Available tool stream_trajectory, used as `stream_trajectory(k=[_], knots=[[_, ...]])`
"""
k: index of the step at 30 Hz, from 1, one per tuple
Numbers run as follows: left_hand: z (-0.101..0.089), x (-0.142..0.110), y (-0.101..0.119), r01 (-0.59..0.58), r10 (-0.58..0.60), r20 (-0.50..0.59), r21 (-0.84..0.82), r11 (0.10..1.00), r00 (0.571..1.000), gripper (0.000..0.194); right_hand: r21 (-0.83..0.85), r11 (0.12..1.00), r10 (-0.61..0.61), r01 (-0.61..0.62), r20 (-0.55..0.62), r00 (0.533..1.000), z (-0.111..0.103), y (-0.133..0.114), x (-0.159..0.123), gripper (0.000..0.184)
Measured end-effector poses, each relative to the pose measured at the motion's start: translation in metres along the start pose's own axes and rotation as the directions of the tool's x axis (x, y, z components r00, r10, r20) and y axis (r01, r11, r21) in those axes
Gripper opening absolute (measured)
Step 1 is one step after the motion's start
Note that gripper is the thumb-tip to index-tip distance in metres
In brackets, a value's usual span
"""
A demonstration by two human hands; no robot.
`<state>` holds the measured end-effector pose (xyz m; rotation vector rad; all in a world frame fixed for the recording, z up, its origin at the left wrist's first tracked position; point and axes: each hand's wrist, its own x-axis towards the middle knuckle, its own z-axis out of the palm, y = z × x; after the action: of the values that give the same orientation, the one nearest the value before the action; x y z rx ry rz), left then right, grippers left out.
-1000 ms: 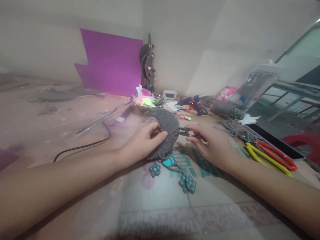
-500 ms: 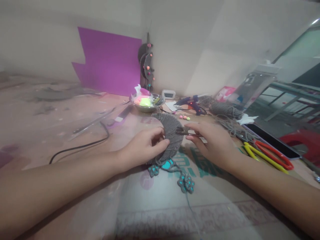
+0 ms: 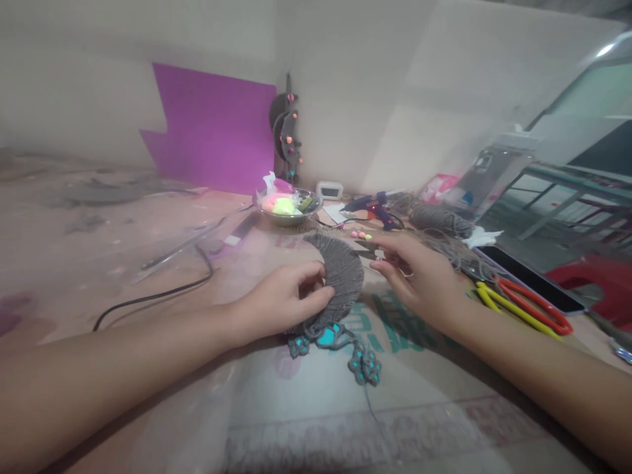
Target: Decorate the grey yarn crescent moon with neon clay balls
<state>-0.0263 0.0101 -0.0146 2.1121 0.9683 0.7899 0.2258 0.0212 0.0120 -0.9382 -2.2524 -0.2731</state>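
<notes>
A grey, yarn-wrapped crescent (image 3: 340, 270) stands tilted at the middle of the table. My left hand (image 3: 299, 293) is closed on its inner edge, thumb in front and fingers behind. From its lower end hang turquoise-centred yarn flowers (image 3: 365, 366) and a turquoise heart-shaped piece (image 3: 328, 337). My right hand (image 3: 419, 270) pinches dark tweezers (image 3: 368, 250) between thumb and fingers, their tips apart and just right of the crescent's edge. Small pink, orange and yellow-green balls (image 3: 362, 236) lie right behind those tips.
Behind stand a metal bowl (image 3: 291, 218) of coloured clay, a glue gun (image 3: 372, 207) and a small white clock (image 3: 330, 190). Grey yarn (image 3: 439, 219), a phone (image 3: 533, 280) and red-and-yellow-handled tools (image 3: 536, 306) lie right. A black cable (image 3: 158, 289) curves at left; purple card (image 3: 217, 131) leans on the wall.
My right hand has drawn the tweezers up and away from the crescent's surface, and their tips have spread. The left hand keeps its hold on the crescent. The view has shifted slightly.
</notes>
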Motion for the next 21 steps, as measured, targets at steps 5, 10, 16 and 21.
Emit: stream_trajectory(k=[5,10,16,21], knots=[[0.0,-0.0006,-0.0009,0.01,-0.01,0.012,0.01,1.0,1.0,0.021,0.013,1.0,0.025,-0.025,-0.007,1.0,0.0014,0.0011,0.0006,0.029],[-0.0003,-0.0001,0.0002,0.002,-0.002,0.01,0.024,1.0,1.0,0.02,0.054,0.998,0.011,-0.012,0.014,1.0,-0.0007,-0.0026,0.0021,0.028],[-0.0012,0.0011,0.0037,-0.012,0.011,0.021,0.035,0.999,1.0,0.02,0.061,0.998,-0.001,-0.002,0.047,0.999,-0.0026,-0.0063,0.004,0.03],[-0.0015,0.0004,0.0051,-0.027,0.026,0.039,0.031,0.999,0.999,0.019,0.07,0.998,0.001,-0.005,0.052,0.999,-0.0019,-0.005,0.0038,0.03]])
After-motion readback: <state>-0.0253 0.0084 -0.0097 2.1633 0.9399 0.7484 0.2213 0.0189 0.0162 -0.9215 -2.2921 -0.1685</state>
